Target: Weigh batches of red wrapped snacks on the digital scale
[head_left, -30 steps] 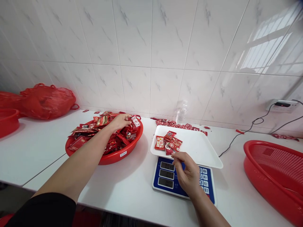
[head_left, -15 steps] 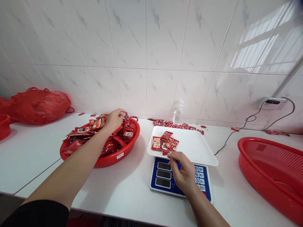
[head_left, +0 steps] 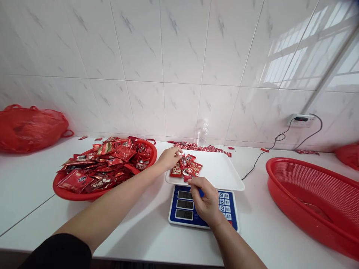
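Note:
My left hand [head_left: 169, 159] is closed in a pinch on a small red candy packet [head_left: 183, 161], held over the left end of the white weighing tray [head_left: 218, 168]. Several red packets [head_left: 194, 169] lie under and beside it on the tray. My right hand [head_left: 206, 200] is in front of the tray's near edge, above the blue scale panel [head_left: 172, 211], thumb and fingers pinched together. Whether anything is between them I cannot make out. It covers part of the scale's displays and keys. To the left, a red basket [head_left: 153, 156] is heaped with red packets.
An oval red plastic basket [head_left: 276, 183] stands at the right. Behind the tray are a clear bottle [head_left: 202, 134] and a row of small red packets [head_left: 187, 147] along the wall. A black cord [head_left: 259, 160] runs to the wall socket. A red plastic bag [head_left: 30, 129] lies far left.
My left hand has moved right from the heaped basket to over the tray, carrying a red packet. My right hand stays by the tray's near edge. The view has shifted slightly right.

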The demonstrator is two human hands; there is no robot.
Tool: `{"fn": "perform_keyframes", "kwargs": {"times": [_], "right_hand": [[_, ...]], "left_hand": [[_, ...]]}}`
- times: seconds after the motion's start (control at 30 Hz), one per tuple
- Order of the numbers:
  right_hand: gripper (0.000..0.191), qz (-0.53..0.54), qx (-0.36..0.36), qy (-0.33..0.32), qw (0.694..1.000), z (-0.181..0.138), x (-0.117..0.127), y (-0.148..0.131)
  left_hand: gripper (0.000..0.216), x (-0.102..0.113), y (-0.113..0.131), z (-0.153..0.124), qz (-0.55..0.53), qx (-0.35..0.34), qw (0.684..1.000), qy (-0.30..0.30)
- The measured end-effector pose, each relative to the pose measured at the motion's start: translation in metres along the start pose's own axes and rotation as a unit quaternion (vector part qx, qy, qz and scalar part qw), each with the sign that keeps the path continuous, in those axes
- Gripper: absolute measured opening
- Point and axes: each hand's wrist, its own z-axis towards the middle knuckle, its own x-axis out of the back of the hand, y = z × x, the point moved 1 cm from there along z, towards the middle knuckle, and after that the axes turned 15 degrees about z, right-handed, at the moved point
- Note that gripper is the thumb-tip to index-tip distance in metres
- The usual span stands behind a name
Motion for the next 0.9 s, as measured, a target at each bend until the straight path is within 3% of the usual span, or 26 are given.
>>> {"fn": "perform_keyframes", "kwargs": {"times": [0.1, 0.23, 0.7, 0.9], "right_hand": [[0.024, 0.007, 0.005, 0.024, 1.000, 0.000, 0.003, 0.000], [0.024, 0.020, -0.004, 0.070, 0.997, -0.001, 0.008, 0.001], [0.023, 0.022, -0.006, 0.075, 0.997, 0.001, 0.008, 0.002], [0.021, 0.015, -0.008, 0.075, 0.997, 0.002, 0.008, 0.001]], "left_hand": [[0.016, -0.010, 0.007, -0.003, 0.089, -0.076, 0.993, 0.035], [0.013, -0.019, 0.019, -0.009, 0.090, -0.142, 0.985, -0.045], [0.021, -0.026, 0.020, 0.005, 0.073, -0.149, 0.984, -0.068], [0.015, -0.024, 0.021, 0.002, 0.113, -0.102, 0.987, -0.048]]}}
